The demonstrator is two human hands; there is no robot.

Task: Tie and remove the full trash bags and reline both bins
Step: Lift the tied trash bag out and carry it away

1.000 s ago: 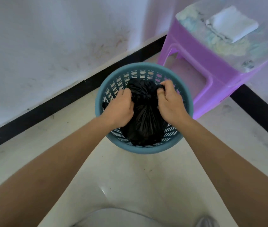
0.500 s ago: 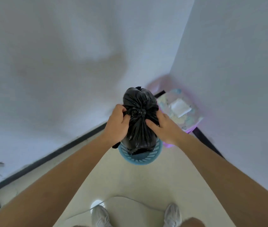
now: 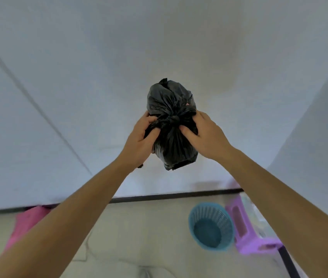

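A full black trash bag (image 3: 174, 145) hangs in the air in front of the white wall, knotted at its neck. My left hand (image 3: 142, 137) grips the bag's neck from the left. My right hand (image 3: 203, 135) grips it from the right, fingers pinched just under the knot. Far below on the floor at the lower right stands the blue lattice bin (image 3: 211, 227), with no bag in it; its bare bottom shows.
A purple plastic stool (image 3: 247, 231) stands right beside the blue bin, toward the corner. Something pink (image 3: 24, 225) sits on the floor at the lower left against the black skirting. White walls (image 3: 78, 77) close in ahead and on the right.
Both hands have lifted the black bag out of the blue bin and raised it high. The view has swung left, so the bin now sits low at the right.
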